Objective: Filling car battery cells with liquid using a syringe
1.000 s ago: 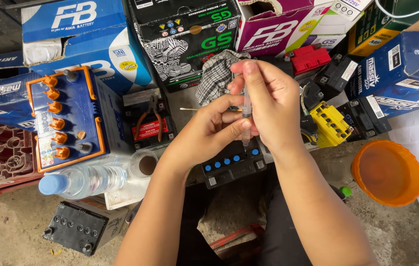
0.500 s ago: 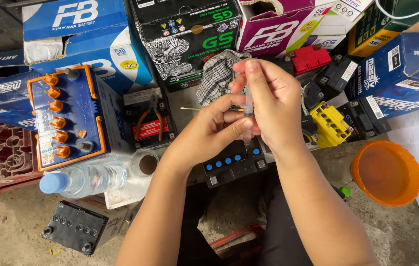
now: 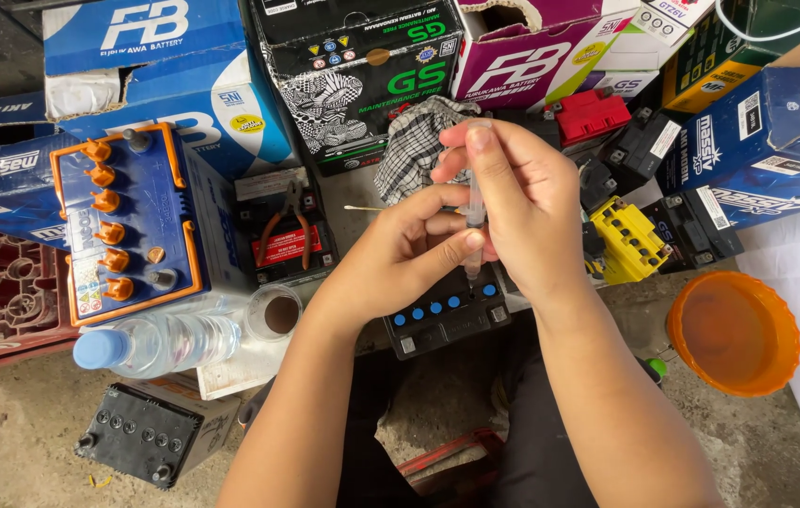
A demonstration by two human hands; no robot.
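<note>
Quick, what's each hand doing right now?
Left hand: closed, pinching the lower end of the syringe.
Right hand: closed around the syringe, thumb at its top.

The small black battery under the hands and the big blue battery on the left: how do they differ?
The small black battery has blue caps; the big blue battery has orange caps and orange trim. The black one is far smaller and lies under both hands; the blue one stands untouched. Both show one row of caps.

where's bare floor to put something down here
Bare concrete lies at bottom left, beside the black battery, and at bottom right below the orange bowl. Around both hands it is crowded with batteries, boxes and a water bottle.
</note>
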